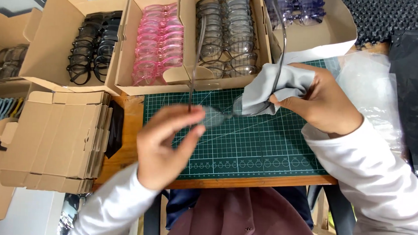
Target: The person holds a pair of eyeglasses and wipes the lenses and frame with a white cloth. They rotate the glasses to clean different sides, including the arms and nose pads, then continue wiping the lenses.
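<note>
My left hand (168,141) pinches the left lens end of a pair of clear grey glasses (218,117), held above a green cutting mat (264,148). Both temple arms point up and away from me. My right hand (320,101) presses a grey cleaning cloth (278,87) around the right lens of the same glasses. White sleeves cover both of my arms.
Open cardboard boxes along the back hold black glasses (94,46), pink glasses (158,42), grey clear glasses (226,33) and purple glasses (298,8). A stack of flat folded cartons (57,139) lies left. Clear plastic bags (374,92) lie right.
</note>
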